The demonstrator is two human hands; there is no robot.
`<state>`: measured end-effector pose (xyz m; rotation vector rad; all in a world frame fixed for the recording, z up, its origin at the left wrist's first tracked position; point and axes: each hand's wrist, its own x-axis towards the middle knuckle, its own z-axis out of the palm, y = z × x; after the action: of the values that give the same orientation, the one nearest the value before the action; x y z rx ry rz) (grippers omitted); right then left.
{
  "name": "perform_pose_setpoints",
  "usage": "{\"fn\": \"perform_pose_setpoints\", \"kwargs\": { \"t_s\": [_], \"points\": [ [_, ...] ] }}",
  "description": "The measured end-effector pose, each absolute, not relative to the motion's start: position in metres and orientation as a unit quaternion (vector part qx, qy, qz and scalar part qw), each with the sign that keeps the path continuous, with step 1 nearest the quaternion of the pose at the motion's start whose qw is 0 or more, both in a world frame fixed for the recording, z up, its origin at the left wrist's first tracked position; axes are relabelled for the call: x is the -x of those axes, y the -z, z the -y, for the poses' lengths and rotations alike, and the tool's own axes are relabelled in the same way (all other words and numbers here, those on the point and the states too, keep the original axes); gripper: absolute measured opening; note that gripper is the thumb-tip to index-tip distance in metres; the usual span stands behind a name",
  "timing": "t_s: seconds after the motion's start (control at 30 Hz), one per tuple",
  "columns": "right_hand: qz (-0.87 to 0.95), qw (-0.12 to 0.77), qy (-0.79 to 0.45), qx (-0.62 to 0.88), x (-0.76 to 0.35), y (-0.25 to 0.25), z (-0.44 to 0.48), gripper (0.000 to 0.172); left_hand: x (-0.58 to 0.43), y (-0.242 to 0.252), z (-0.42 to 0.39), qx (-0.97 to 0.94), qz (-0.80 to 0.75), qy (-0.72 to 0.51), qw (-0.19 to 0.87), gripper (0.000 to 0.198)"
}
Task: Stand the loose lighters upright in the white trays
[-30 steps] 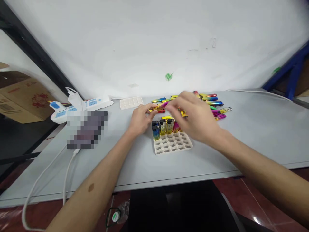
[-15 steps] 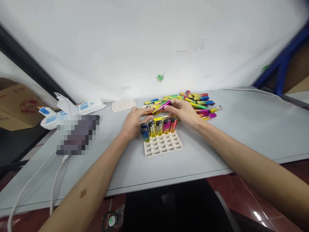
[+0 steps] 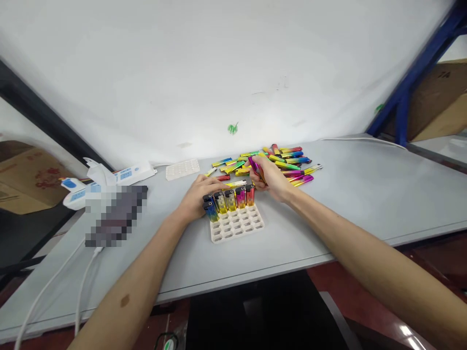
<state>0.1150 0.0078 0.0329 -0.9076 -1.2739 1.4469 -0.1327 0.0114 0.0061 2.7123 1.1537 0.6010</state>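
Note:
In my right hand (image 3: 268, 176) is a shiny purple lighter (image 3: 254, 164), tilted upright, its lower part hidden by my closed fingers. My left hand (image 3: 200, 195) is beside the back left corner of a white tray (image 3: 237, 226) with rows of slots; its fingers stretch out toward the pile, and no held thing shows in it. Several lighters stand upright in the tray: a blue lighter (image 3: 210, 212) at the left, and others along the back row up to a red lighter (image 3: 250, 195). Behind the hands lies a loose pile of colourful metallic lighters (image 3: 288, 165).
A second white slotted tray (image 3: 182, 169) lies at the back left of the grey table (image 3: 350, 194). On the left are a power strip (image 3: 136, 172) with plugs, white cables (image 3: 51, 291) and a blurred dark device (image 3: 120, 214). A white wall (image 3: 219, 73) closes off the back.
My right hand has turned the purple lighter from lying flat to more upright and drawn it away from my left hand. The view has shifted slightly to the right.

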Motion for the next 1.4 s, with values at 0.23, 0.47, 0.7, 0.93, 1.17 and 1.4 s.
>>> {"fn": "perform_pose_setpoints", "kwargs": {
  "t_s": [0.23, 0.47, 0.7, 0.93, 1.17, 1.4],
  "points": [
    [0.502, 0.459, -0.623, 0.386, -0.116, -0.031, -0.008, 0.055, 0.131, -0.013, -0.006, -0.877, -0.440, -0.186, 0.051, 0.036],
    [0.464, 0.476, -0.640, 0.385, -0.115, -0.035, -0.005, 0.049, 0.130, -0.007, -0.007, -0.872, -0.450, -0.192, 0.035, 0.029],
    [0.464, 0.492, -0.623, 0.393, -0.114, -0.033, -0.005, 0.054, 0.130, -0.004, -0.006, -0.879, -0.432, -0.197, 0.034, 0.033],
    [0.468, 0.482, -0.624, 0.398, -0.113, -0.034, -0.002, 0.050, 0.125, -0.001, -0.011, -0.885, -0.421, -0.194, 0.040, 0.029],
    [0.519, 0.519, -0.535, 0.419, -0.115, -0.030, -0.006, 0.054, 0.129, -0.006, -0.008, -0.878, -0.404, -0.247, 0.072, 0.022],
    [0.632, 0.554, -0.342, 0.421, -0.132, -0.049, 0.000, 0.030, 0.125, -0.019, 0.001, -0.801, -0.470, -0.339, 0.152, 0.017]
  ]
}}
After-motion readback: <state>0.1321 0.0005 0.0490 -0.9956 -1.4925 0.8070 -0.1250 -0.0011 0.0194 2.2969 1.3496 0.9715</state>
